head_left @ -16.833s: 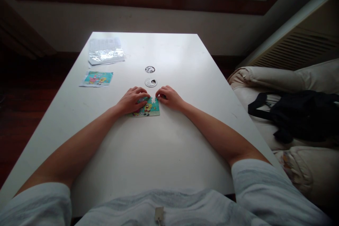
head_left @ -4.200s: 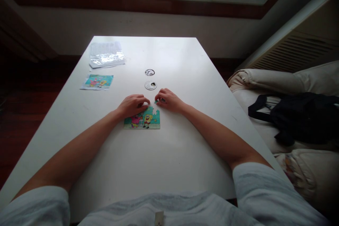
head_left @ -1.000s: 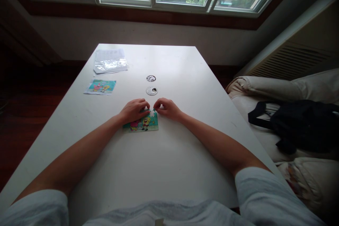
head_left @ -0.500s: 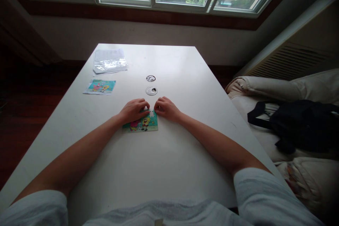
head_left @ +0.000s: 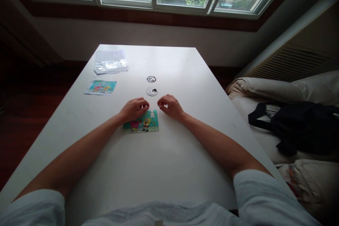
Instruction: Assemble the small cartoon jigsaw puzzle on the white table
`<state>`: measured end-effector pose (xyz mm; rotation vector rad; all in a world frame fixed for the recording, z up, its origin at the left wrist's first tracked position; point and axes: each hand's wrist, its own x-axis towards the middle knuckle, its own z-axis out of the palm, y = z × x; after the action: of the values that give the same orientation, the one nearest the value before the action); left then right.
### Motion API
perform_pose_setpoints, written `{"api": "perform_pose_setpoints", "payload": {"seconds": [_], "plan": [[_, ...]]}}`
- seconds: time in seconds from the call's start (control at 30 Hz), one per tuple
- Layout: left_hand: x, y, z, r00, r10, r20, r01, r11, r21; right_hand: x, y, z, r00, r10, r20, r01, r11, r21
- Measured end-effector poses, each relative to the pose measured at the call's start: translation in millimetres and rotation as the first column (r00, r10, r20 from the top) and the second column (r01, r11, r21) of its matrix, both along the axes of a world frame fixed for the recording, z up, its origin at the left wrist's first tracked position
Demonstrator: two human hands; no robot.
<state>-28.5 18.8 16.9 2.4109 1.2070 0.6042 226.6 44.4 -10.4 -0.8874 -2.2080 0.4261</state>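
Observation:
A jigsaw puzzle [head_left: 146, 124] with a yellow and a pink cartoon figure on teal lies flat on the white table. Near its upper right a small white notch breaks the picture. My left hand [head_left: 134, 108] rests over the puzzle's upper left part, thumb and fingers curled together near its top edge; whatever they may pinch is hidden. Just beyond the upper right corner, apart from the puzzle, is my right hand [head_left: 171, 106]. Its thumb and forefinger tips are pinched together, and no piece shows between them.
A printed picture sheet [head_left: 102, 87] with the same figures lies on the left, below papers in a clear plastic sleeve [head_left: 111, 61]. Two round grey-and-white discs [head_left: 152, 91] are beyond my hands. A dark bag [head_left: 304, 127] lies on the beige sofa [head_left: 265, 83] at right.
Over the last half second my right hand has drawn away up and right from the puzzle's corner, where teal now shows. My left fingers have lifted slightly. Earlier, my right hand held a teal piece.

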Motion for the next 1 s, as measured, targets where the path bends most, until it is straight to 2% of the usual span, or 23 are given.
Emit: {"api": "perform_pose_setpoints", "payload": {"seconds": [0.1,0.2,0.33,0.43,0.5,0.6,0.73,0.9,1.0], "plan": [[-13,9,4.2,0.997,0.063,0.034,-0.063,0.998,-0.010,5,5,1.3,0.999,-0.039,-0.026,0.039,0.999,-0.006],[-34,20,7.0,1.000,-0.008,-0.014,0.006,0.992,-0.124,11,11,0.2,0.997,-0.082,0.008,0.082,0.996,-0.017],[-58,31,8.2,0.999,-0.033,-0.030,0.028,0.988,-0.154,18,18,-3.0,0.970,-0.200,0.138,0.209,0.976,-0.056],[-67,36,8.3,0.998,-0.042,-0.042,0.034,0.982,-0.184,20,20,-5.2,0.953,-0.220,0.210,0.242,0.967,-0.084],[-68,37,7.4,0.997,-0.063,-0.046,0.054,0.981,-0.188,20,21,-6.4,0.961,-0.184,0.206,0.206,0.974,-0.092],[-62,36,3.6,0.996,-0.074,-0.049,0.067,0.987,-0.147,19,21,-8.2,0.981,-0.072,0.182,0.089,0.992,-0.086],[-48,31,-2.3,0.997,0.036,-0.063,-0.038,0.999,-0.036,17,21,-11.3,0.990,0.044,0.137,-0.034,0.997,-0.069],[-36,25,-2.7,0.997,0.009,-0.081,-0.011,1.000,-0.029,17,23,-12.8,0.990,-0.057,0.131,0.061,0.998,-0.023],[-32,22,-1.5,0.993,-0.029,-0.113,0.028,0.999,-0.017,17,22,-11.5,0.984,-0.057,0.166,0.061,0.998,-0.016]]}}
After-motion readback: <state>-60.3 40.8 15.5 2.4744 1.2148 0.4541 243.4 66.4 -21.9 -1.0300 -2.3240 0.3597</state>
